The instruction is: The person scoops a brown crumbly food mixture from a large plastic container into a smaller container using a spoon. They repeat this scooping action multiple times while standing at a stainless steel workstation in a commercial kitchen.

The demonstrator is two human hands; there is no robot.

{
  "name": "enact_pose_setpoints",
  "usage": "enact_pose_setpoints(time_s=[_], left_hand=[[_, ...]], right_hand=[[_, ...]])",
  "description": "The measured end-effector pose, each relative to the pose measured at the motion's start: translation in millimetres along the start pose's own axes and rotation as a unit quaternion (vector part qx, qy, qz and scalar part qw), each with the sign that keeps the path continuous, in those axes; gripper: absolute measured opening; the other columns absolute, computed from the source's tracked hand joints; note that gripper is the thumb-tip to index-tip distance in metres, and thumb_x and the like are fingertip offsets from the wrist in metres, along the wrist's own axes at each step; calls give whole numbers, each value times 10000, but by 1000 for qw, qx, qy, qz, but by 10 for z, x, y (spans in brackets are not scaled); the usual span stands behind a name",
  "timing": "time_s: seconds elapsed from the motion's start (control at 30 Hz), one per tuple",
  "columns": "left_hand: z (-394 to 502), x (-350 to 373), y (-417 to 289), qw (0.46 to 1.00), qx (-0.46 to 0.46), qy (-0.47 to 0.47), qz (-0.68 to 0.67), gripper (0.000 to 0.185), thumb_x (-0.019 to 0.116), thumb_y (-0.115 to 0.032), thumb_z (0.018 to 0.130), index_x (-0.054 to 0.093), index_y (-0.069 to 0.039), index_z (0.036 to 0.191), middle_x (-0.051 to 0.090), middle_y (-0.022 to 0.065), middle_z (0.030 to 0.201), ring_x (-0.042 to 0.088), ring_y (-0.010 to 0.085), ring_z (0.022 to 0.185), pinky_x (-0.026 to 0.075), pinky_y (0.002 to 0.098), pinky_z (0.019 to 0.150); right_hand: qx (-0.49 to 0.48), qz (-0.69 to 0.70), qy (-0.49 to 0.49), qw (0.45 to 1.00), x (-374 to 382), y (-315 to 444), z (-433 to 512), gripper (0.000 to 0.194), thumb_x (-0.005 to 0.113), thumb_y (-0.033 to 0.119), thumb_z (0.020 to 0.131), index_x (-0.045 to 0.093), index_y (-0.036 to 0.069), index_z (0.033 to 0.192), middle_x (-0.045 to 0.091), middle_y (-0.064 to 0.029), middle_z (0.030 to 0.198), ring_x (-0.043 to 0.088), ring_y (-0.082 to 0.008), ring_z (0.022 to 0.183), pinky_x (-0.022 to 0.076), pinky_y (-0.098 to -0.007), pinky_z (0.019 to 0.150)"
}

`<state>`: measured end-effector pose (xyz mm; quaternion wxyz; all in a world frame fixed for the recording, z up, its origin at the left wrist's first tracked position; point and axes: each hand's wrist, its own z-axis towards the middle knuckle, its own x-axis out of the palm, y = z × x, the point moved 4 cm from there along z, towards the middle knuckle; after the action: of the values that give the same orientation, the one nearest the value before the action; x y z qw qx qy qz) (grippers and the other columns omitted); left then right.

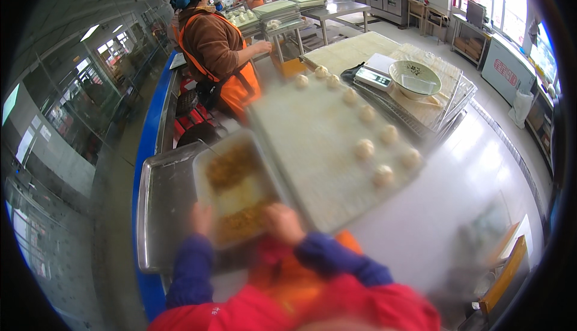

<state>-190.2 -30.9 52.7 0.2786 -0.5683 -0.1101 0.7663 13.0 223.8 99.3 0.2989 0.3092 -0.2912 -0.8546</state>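
Before me is a pale rectangular tub (234,200) with brown chopped filling (232,166) in two heaps, one at its far end and one at its near end. My left hand (201,219) is on the tub's left rim and my right hand (283,223) grips its right rim; both are blurred. A thin metal handle (209,146) leans over the far left rim. Under the tub's left side lies a metal tray (171,214). To the right, a pale board (311,141) bears several pleated buns (365,149) along its right side.
A digital scale (374,78) and a patterned bowl (414,78) sit on stacked trays (444,114) beyond the board. A co-worker in an orange apron (236,87) stands at the far left. A blue edge (146,160) runs along the left, and a yellow-edged board (505,277) stands at lower right.
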Motion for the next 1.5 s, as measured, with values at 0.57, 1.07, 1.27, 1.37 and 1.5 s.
enact_pose_setpoints(time_s=[0.57, 1.07, 1.27, 1.37, 1.5], left_hand=[[-9, -17, -48, 1000, -13, 3, 3, 314, 657, -236, 812, 582, 7, 997, 650, 240, 930, 618, 414, 894, 481, 460, 765], [8, 50, 83, 1000, -3, -6, -7, 299, 657, -226, 811, 588, 2, 992, 657, 230, 929, 623, 407, 891, 485, 453, 760], [-19, -24, -92, 1000, -24, 3, 4, 313, 660, -243, 806, 591, -5, 998, 658, 230, 936, 624, 407, 893, 485, 460, 769], [-11, 3, -2, 1000, -22, -1, 14, 321, 660, -251, 805, 591, -5, 999, 658, 230, 935, 623, 409, 894, 484, 464, 770], [11, 26, 2, 1000, -21, 6, 15, 326, 658, -257, 807, 585, -3, 998, 656, 233, 931, 620, 414, 890, 480, 467, 768]], right_hand=[[6, -1, 4, 1000, -12, 7, 10, 54, 649, 72, 777, 626, 33, 807, 573, -129, 713, 586, -320, 703, 480, -409, 610], [7, -2, 5, 1000, -5, 11, 9, 57, 647, 75, 783, 614, 33, 800, 557, -126, 701, 576, -316, 701, 476, -410, 608], [14, -11, 12, 1000, 17, -22, -5, 52, 644, 79, 787, 612, 39, 797, 555, -122, 696, 575, -313, 697, 475, -412, 600], [13, -10, 12, 1000, 19, -11, -5, 51, 643, 82, 790, 612, 42, 797, 554, -122, 695, 574, -313, 695, 475, -410, 600], [12, -11, 7, 1000, 0, -1, 9, 55, 645, 81, 790, 609, 40, 790, 552, -122, 692, 572, -313, 691, 474, -408, 603]])
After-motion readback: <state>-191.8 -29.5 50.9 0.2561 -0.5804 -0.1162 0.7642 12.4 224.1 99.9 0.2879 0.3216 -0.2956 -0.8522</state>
